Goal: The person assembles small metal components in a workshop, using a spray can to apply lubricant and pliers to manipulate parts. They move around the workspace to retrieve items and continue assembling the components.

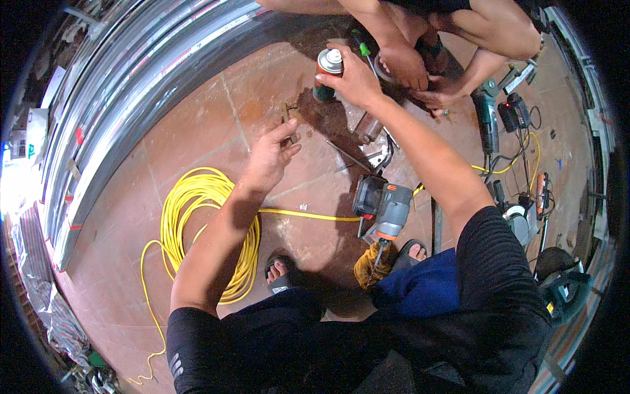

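My right hand [357, 82] is wrapped round an upright spray can [324, 88] with a white nozzle and a red and dark body. To its lower left, my left hand [269, 154] pinches a small brownish metal part [287, 113] between thumb and fingers. What kind of part it is, I cannot make out. Both hands are above the reddish tiled floor [203, 125], with the can apart from the metal part. A grey and orange cordless drill [394, 207] with a long bit lies between my hands and my feet.
A coiled yellow cable [187, 197] lies under my left forearm. Another person's hands [430, 95] work low at the top right, beside a green-handled screwdriver [362, 44]. An angle grinder [487, 121] and cords lie to the right. Long metal profiles [151, 59] line the left.
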Demonstrator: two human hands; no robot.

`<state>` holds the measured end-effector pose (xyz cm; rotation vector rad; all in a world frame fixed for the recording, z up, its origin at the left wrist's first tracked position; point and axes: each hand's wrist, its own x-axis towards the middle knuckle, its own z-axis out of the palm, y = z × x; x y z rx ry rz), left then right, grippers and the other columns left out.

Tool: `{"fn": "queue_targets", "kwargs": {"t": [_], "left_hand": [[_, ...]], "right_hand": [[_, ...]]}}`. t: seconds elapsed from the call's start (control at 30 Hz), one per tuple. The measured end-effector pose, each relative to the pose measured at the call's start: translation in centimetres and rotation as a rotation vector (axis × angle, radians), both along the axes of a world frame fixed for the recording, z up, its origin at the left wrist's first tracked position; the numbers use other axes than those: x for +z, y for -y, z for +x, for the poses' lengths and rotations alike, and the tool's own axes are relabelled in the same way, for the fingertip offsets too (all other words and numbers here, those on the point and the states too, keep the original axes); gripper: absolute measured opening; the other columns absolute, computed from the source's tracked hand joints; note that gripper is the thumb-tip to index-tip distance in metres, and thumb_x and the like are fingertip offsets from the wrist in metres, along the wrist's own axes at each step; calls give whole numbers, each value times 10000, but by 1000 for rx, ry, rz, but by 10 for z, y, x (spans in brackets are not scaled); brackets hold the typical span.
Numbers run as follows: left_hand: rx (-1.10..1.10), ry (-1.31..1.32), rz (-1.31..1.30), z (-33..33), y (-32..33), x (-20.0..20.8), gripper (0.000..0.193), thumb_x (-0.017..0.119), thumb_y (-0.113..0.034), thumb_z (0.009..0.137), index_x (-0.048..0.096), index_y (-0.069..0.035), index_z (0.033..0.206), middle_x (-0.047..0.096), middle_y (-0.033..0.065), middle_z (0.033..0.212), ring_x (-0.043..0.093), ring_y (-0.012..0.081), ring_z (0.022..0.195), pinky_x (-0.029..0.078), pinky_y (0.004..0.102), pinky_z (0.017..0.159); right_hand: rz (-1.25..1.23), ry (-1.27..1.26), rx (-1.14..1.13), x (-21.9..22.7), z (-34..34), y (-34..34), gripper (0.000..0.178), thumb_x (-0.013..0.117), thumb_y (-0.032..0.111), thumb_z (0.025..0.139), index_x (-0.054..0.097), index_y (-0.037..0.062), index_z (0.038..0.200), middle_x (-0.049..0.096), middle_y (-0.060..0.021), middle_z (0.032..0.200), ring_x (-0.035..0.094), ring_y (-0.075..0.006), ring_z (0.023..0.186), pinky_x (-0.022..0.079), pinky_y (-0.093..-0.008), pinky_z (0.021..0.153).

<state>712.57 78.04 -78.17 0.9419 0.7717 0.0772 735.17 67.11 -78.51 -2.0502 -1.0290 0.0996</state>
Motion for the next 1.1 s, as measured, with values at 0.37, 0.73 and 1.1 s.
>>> {"fn": "queue_targets", "kwargs": {"t": [0.37, 0.73, 1.1], "left_hand": [[-97, 70, -2, 12, 14, -1, 298, 613, -311, 938, 623, -83, 1129, 630, 20, 991, 586, 140, 937, 482, 303, 825], [-379, 326, 450, 24, 11, 39, 515, 673, -189, 844, 535, 36, 1287, 641, 100, 1167, 613, 198, 1069, 471, 333, 957], [-291, 431, 595, 37, 26, 41, 457, 499, -232, 941, 557, 69, 1280, 631, 105, 1103, 585, 152, 929, 479, 267, 794]], "right_hand": [[56, 141, -107, 23, -2, 25, 679, 688, 483, 854, 517, 24, 1325, 650, -200, 1084, 641, -283, 974, 498, -375, 853], [-88, -1190, 411, 39, -33, 52, 444, 473, 487, 1003, 627, 72, 961, 659, -28, 778, 613, -112, 619, 468, -239, 524], [111, -1664, 713, 49, -22, 78, 378, 489, 386, 1010, 618, 43, 1103, 691, -103, 1015, 674, -161, 790, 536, -266, 646]]}}
